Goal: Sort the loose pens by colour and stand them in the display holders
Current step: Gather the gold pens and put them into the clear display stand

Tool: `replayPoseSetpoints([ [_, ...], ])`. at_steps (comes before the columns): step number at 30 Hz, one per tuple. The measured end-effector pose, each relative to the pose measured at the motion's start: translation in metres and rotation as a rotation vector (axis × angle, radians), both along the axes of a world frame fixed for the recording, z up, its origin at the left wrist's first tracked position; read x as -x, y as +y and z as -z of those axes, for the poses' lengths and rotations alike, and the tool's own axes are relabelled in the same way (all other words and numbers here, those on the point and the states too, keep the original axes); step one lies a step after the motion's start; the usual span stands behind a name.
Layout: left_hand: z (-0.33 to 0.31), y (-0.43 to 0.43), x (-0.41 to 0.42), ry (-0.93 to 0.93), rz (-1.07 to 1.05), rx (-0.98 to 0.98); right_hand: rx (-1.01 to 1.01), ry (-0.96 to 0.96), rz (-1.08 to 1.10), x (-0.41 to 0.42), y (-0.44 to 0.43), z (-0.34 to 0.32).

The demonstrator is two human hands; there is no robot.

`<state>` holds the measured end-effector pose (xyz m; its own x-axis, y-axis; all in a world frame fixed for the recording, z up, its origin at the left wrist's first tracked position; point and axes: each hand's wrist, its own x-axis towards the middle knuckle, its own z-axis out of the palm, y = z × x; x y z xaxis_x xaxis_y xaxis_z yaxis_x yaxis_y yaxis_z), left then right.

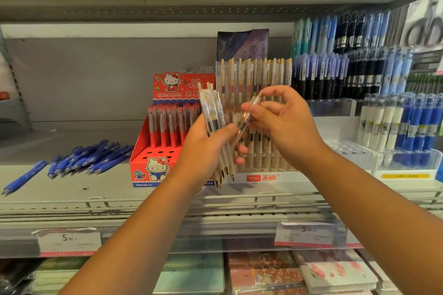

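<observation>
Two bare hands are working in front of a shop shelf (72,189) stocked with pens. The left hand (206,148) is gripping a bundle of cream pens (217,124) around their middles, clips up and gold tips pointing down. The right hand (285,124) is pinching a single clear-barrelled pen (247,118) between thumb and fingertips, tilting it diagonally just beside the bundle. Both forearms are reaching up and inward from the bottom corners, meeting ahead of a clear display holder (263,176) already holding rows of matching cream pens. To its left a red cartoon-cat holder (141,151) is standing partly filled with red pens, with empty holes in its front rows. Further left, loose blue pens (93,155) are lying in a heap on the shelf, one lone blue pen (24,178) apart from them. The pens look light, stiff and smooth, so likely slippery; holding mid-barrel seems the best way of steadying one while lowering its tip into a hole.
</observation>
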<state>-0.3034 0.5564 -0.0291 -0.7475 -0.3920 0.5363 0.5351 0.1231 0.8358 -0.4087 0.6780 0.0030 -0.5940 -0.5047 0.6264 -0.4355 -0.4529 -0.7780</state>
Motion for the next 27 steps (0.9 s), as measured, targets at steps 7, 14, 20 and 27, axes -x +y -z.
replayPoseSetpoints([
  [7, 0.001, -0.005, 0.003, -0.020, -0.116, -0.075, 0.055, 0.012, 0.197, 0.010, 0.002, -0.007],
  [14, 0.001, -0.009, 0.003, -0.005, -0.221, -0.047, 0.017, 0.257, 0.419, 0.014, -0.002, -0.011],
  [20, 0.001, -0.008, 0.003, -0.057, -0.191, 0.082, -0.072, 0.404, 0.504, 0.014, -0.015, -0.005],
  [27, 0.001, -0.008, 0.002, -0.036, -0.187, 0.044, -0.255, 0.456, 0.436, 0.020, -0.018, 0.004],
])
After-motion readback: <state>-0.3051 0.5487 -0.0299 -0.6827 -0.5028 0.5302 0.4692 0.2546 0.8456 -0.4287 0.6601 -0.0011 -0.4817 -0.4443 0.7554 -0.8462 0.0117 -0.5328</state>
